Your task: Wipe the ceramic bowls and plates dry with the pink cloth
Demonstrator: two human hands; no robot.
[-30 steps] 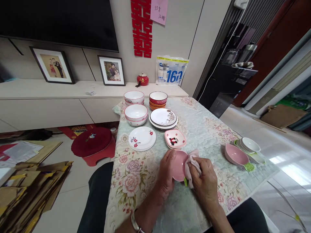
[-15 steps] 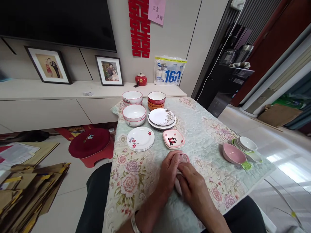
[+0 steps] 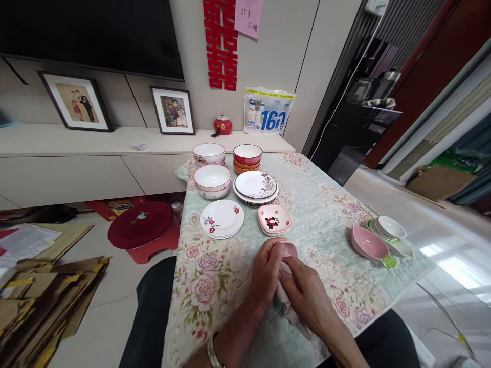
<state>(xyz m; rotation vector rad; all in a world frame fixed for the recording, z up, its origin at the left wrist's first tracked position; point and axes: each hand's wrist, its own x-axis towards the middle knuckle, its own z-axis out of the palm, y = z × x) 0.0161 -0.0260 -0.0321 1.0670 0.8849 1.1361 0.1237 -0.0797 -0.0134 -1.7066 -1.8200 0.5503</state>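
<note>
My left hand [image 3: 264, 273] is closed round a small pink bowl [image 3: 290, 249], whose far rim shows past the fingers; the rest of it is hidden. A pale cloth [image 3: 284, 301] is bunched in my right hand [image 3: 309, 294], which presses against the bowl's near side. Just beyond my hands lie square pink dishes [image 3: 284, 221] with a cartoon figure, stacked. To their left sits a pile of white plates [image 3: 223, 217] with red flowers.
Farther back stand brown-patterned plates [image 3: 251, 185], white bowls [image 3: 212, 178] and red and orange bowls [image 3: 247, 156]. At the table's right edge are a pink bowl with a green handle [image 3: 369, 243] and small white bowls [image 3: 391, 226]. A red stool [image 3: 141, 227] stands left.
The cloth hangs lower and shows more below my right hand. More of the pink bowl's inside is visible, and my right hand has shifted slightly.
</note>
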